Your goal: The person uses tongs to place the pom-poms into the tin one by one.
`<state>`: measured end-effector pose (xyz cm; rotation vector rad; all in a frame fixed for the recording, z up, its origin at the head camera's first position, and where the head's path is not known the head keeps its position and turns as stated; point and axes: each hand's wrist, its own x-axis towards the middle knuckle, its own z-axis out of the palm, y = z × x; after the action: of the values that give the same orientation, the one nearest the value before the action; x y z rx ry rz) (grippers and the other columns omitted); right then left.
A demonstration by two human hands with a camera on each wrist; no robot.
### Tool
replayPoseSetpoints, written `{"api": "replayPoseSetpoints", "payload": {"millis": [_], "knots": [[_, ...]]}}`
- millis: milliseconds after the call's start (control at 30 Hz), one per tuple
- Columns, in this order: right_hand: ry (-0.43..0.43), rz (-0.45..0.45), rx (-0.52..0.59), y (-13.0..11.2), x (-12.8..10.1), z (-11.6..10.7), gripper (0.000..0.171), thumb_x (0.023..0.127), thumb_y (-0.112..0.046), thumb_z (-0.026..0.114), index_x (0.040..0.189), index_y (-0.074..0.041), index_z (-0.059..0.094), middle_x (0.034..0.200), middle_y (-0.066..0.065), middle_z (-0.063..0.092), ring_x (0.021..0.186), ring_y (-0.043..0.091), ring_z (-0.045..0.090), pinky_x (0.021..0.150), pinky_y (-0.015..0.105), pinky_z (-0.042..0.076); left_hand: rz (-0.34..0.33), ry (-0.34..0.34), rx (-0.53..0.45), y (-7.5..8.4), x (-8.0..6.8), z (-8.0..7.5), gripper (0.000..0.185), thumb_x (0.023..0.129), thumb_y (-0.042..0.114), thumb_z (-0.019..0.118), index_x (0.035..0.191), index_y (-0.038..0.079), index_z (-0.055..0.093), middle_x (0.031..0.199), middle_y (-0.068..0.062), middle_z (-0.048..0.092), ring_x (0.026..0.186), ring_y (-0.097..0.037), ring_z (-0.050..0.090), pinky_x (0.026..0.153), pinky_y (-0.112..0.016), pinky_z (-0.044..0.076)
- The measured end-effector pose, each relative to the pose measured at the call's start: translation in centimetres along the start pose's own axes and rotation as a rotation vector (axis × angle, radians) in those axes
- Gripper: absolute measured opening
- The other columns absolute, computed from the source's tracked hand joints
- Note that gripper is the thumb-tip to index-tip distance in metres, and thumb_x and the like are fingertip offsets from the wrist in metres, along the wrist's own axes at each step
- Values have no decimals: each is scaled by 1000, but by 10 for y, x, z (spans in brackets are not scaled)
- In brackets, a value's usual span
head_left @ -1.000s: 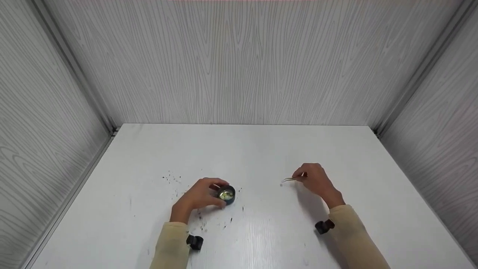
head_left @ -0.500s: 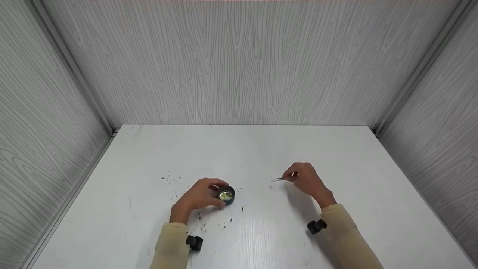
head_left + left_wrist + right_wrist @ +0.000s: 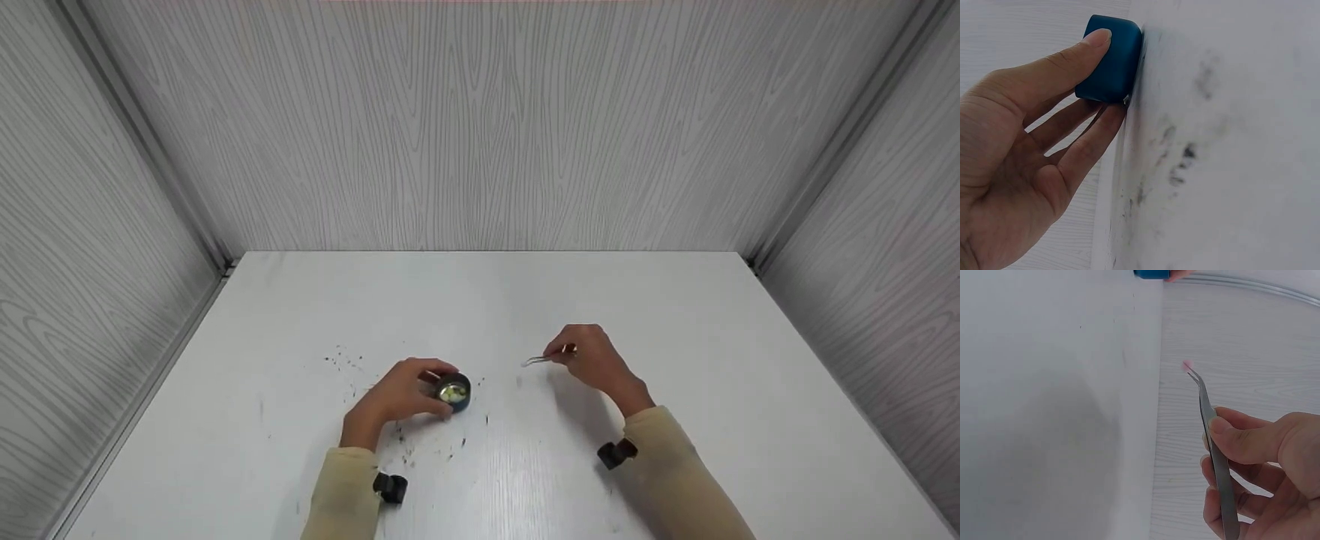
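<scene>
A small round blue container [image 3: 455,392] with pale bits inside stands on the white table [image 3: 480,300]. My left hand [image 3: 401,395] grips its side, thumb and fingers around the blue wall [image 3: 1112,59]. My right hand [image 3: 592,360] pinches metal tweezers [image 3: 541,358] a little above the table, right of the container. In the right wrist view the tweezers [image 3: 1213,450] have a tiny pink bit [image 3: 1186,365] at their tip. The tweezer tip points left toward the container [image 3: 1151,274].
Small dark specks [image 3: 345,358] lie scattered on the table around the container and to its left. Grey wood-grain walls [image 3: 480,127] close the table at the back and both sides.
My right hand with the tweezers has moved left, toward the container. The left hand and container have stayed put.
</scene>
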<state>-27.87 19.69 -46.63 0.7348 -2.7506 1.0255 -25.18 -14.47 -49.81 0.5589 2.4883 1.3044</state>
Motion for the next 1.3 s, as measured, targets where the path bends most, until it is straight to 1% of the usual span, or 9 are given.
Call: {"api": "replayPoseSetpoints", "payload": {"millis": [233,400,600,667,833,933,1133,1300], "knots": [[-13,-12,24,-9,3,6,17,87,8,75,90,-6,83,88,12,75,83,22,69,73,30,57,-18,3,-2,1,0,0,59,78,15,90,133,16,68,133,-8,69,125,-35,64,107,-55,51],[-16,-9,17,-15,6,11,19,86,10,74,89,-7,83,87,9,76,82,21,69,72,29,57,-30,11,7,1,0,1,58,79,14,89,133,17,68,133,-8,68,126,-34,64,108,-55,51],[-22,-24,20,-21,10,17,20,86,11,74,89,-7,83,87,6,76,82,21,70,73,34,60,-15,3,3,1,0,0,59,79,13,89,134,14,67,134,-8,68,125,-35,64,108,-55,51],[-24,-30,29,-24,11,19,19,87,10,74,90,-6,83,87,9,76,82,21,70,74,35,60,-12,3,0,1,0,0,59,80,13,89,134,14,67,134,-9,68,125,-35,64,108,-54,51],[-35,-31,40,-30,13,24,18,87,10,74,90,-6,83,89,11,76,84,20,70,75,33,60,-10,4,2,2,0,0,59,79,13,89,134,13,67,134,-9,68,125,-34,64,108,-55,50],[-38,-41,32,-33,15,28,19,87,10,74,90,-6,83,89,8,77,85,20,71,75,31,60,-12,4,5,3,-1,0,59,79,12,89,133,13,68,134,-8,69,126,-34,64,109,-55,50],[-30,-64,32,-39,17,35,20,87,11,74,89,-7,83,86,7,76,83,18,71,75,32,61,-14,5,15,3,1,0,59,79,13,90,133,14,68,135,-8,68,127,-34,64,109,-55,50],[-42,-79,25,-43,18,42,20,86,11,74,90,-7,83,86,5,75,83,17,70,75,32,62,-11,4,14,2,2,0,58,79,14,90,133,14,68,134,-7,68,125,-33,64,107,-53,52]]}}
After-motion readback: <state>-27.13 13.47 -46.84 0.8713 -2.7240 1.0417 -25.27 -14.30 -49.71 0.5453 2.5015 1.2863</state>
